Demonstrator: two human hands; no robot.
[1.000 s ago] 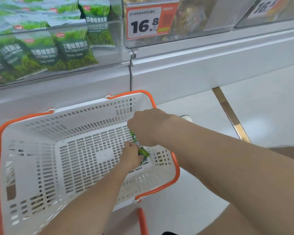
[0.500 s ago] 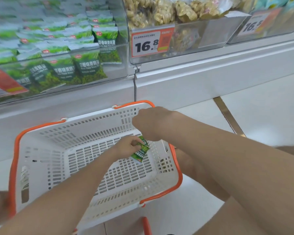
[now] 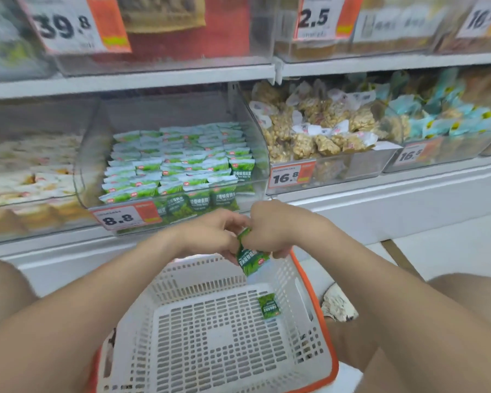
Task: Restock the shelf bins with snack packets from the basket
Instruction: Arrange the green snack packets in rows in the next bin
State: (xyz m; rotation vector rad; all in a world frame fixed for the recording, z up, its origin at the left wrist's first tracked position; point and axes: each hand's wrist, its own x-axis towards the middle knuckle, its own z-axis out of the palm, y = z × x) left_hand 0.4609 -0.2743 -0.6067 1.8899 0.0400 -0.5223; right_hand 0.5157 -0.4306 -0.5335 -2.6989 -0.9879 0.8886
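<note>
far left, on the lower shelf, a blurred clear bin of pale packets (image 3: pixel 26 177). just right of it, a clear plastic shelf bin (image 3: pixel 255 154) packed with rows of green-and-white snack packets (image 3: pixel 176 165), with a white-and-orange price tag marked 8.8 (image 3: pixel 125 218) on its front lip. nearer, in front of that bin, the left hand (image 3: pixel 210 234), fingers curled, pinching the left side of a small green foil snack packet (image 3: pixel 249 258) with white lettering. packet hanging tilted between both hands, above the basket's far right corner. right hand (image 3: pixel 277 232) close against the left one, fingers curled down, pinching the same packet's upper right edge. number of packets tucked inside the fists: cannot tell. below, on the floor, a white perforated plastic basket (image 3: pixel 199 275) with an orange rim. flat on its bottom, near the right wall, a second green packet (image 3: pixel 269 306). right of the green bin, a clear bin of brown nut clusters in see-through wrappers (image 3: pixel 309 140), tagged 16.8 (image 3: pixel 291 177). near right, just beside the basket, a white shoe (image 3: pixel 338 307). far right, a bin of pale blue packets (image 3: pixel 448 120).
</note>
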